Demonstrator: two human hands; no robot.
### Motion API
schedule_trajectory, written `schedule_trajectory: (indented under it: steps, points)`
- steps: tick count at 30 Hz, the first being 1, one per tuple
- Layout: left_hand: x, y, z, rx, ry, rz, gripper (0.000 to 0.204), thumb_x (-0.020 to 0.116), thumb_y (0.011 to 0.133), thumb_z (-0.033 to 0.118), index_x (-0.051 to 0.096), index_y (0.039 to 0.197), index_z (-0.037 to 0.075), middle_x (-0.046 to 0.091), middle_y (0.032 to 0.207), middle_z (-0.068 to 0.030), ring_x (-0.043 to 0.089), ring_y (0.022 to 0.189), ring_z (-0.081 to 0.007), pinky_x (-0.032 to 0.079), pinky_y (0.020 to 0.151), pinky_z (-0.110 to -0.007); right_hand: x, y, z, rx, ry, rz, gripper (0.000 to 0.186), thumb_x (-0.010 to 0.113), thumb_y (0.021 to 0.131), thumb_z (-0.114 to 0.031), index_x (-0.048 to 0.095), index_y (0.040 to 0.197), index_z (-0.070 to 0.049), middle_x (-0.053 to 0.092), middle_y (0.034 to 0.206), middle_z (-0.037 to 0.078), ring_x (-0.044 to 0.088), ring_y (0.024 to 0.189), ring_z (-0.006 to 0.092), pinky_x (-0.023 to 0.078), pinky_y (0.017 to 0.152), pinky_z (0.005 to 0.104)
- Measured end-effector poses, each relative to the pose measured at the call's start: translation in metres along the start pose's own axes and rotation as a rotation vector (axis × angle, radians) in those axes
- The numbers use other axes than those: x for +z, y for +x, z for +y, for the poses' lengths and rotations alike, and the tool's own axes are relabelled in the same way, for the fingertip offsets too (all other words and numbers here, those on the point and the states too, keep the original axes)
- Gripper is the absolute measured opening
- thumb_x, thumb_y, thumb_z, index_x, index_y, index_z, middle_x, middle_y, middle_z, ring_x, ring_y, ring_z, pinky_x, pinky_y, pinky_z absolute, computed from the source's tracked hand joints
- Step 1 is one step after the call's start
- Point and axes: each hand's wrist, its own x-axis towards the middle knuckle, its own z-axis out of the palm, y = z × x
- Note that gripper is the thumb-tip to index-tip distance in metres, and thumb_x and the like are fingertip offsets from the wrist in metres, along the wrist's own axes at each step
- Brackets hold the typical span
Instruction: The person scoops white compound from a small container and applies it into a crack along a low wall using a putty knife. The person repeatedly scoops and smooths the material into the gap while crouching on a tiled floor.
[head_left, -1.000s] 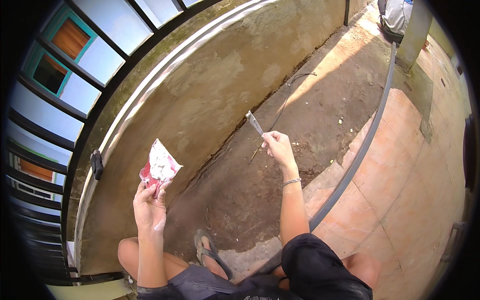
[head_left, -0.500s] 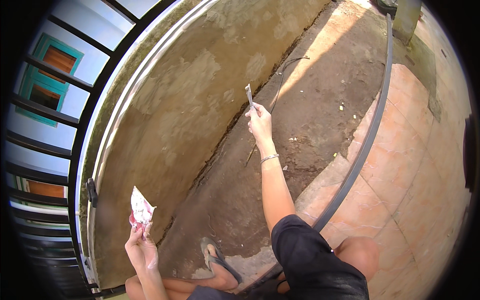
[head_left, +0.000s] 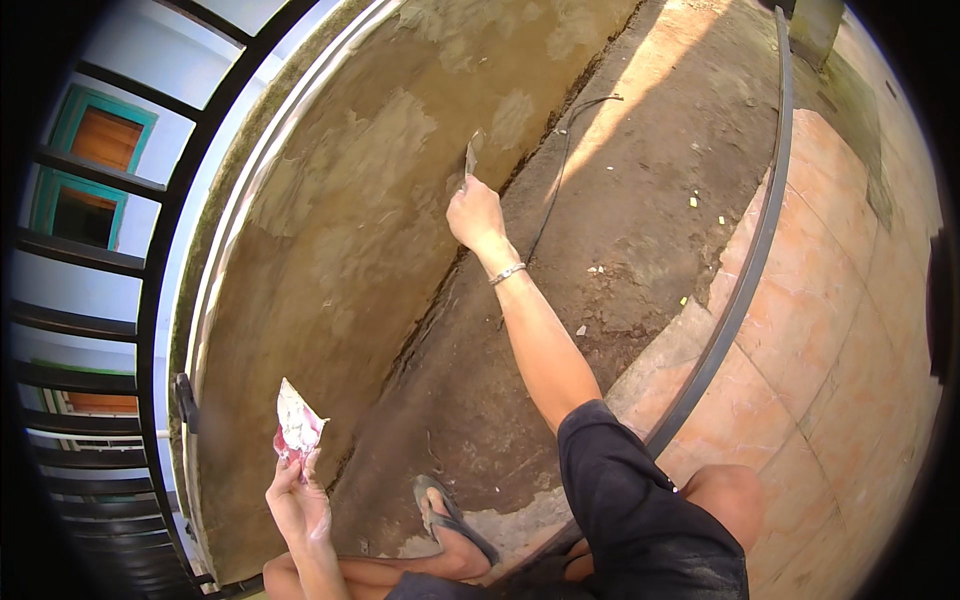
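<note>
My left hand (head_left: pixel 302 508) pinches a pink, pointed piece (head_left: pixel 298 420) smeared with thick white paste; whether it is a packet or a spreader I cannot tell. It is raised in front of the lower part of the wall. Stretched out ahead, my right hand (head_left: pixel 476 214) is closed round a putty knife (head_left: pixel 472 155), whose handle the fingers hide. The blade points up and away, at the brownish plastered wall (head_left: pixel 330 270). It looks to be at the wall's surface, though contact is hard to make out. Paler, patchy areas show on the wall around it.
A dark dirt strip (head_left: pixel 620 215) with a thin black cable (head_left: pixel 560 170) and small scraps runs along the wall's foot. A grey metal rail (head_left: pixel 735 290) divides it from orange tiles (head_left: pixel 800 340). Black fence bars (head_left: pixel 85 250) stand left. My sandalled foot (head_left: pixel 450 515) is below.
My right hand has moved left and turned, bringing the putty knife from over the wall's foot to the wall. My left hand keeps its hold; the whole view has shifted slightly.
</note>
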Motion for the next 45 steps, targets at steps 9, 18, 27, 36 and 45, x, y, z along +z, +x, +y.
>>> schedule_trajectory:
  steps: [9, 18, 27, 36, 45]
  points:
    - [0.012, 0.008, -0.004, -0.033, -0.004, -0.066, 0.049, 0.049, 0.093, -0.009, 0.045, 0.141, -0.013, 0.064, 0.131, -0.0199, 0.07, 0.107, -0.0274, 0.064, 0.084, -0.028, -0.039, 0.034, 0.023, -0.047, 0.237, 0.143, 0.038, 0.064, 0.092, -0.02, 0.072, 0.12, 0.005, 0.073, 0.109, 0.029, 0.071, 0.11, 0.0399, 0.055, 0.097, 0.0431]
    - [0.017, 0.013, -0.002, -0.018, -0.019, -0.064, 0.05, 0.048, 0.093, -0.01, 0.044, 0.142, -0.014, 0.063, 0.132, -0.0206, 0.07, 0.108, -0.0293, 0.064, 0.084, -0.027, -0.028, 0.03, 0.017, 0.142, 0.289, 0.239, 0.033, 0.064, 0.094, -0.017, 0.073, 0.116, 0.005, 0.075, 0.104, 0.027, 0.074, 0.103, 0.0381, 0.056, 0.092, 0.0427]
    - [0.011, 0.017, -0.004, -0.039, -0.005, -0.015, 0.051, 0.048, 0.092, -0.01, 0.044, 0.143, -0.014, 0.063, 0.134, -0.0204, 0.069, 0.11, -0.0301, 0.064, 0.081, -0.026, 0.026, 0.01, -0.015, 0.037, 0.275, 0.143, 0.04, 0.057, 0.093, -0.012, 0.061, 0.125, 0.011, 0.07, 0.112, 0.034, 0.066, 0.112, 0.0483, 0.051, 0.099, 0.0492]
    - [0.013, 0.009, -0.003, -0.023, -0.033, -0.067, 0.051, 0.048, 0.092, -0.01, 0.044, 0.143, -0.014, 0.063, 0.133, -0.0211, 0.07, 0.109, -0.0302, 0.064, 0.084, -0.027, -0.035, 0.051, 0.038, 0.13, 0.44, 0.078, 0.031, 0.065, 0.09, -0.008, 0.072, 0.118, 0.004, 0.069, 0.077, 0.005, 0.058, 0.055, 0.01, 0.043, 0.047, 0.028]
    - [0.011, 0.009, -0.004, -0.032, -0.022, -0.091, 0.049, 0.049, 0.093, -0.009, 0.045, 0.141, -0.014, 0.063, 0.131, -0.0197, 0.069, 0.108, -0.0287, 0.063, 0.088, -0.03, -0.045, 0.045, 0.039, 0.175, 0.371, 0.104, 0.033, 0.068, 0.091, -0.013, 0.073, 0.12, 0.001, 0.073, 0.084, 0.007, 0.062, 0.064, 0.0103, 0.047, 0.056, 0.0272]
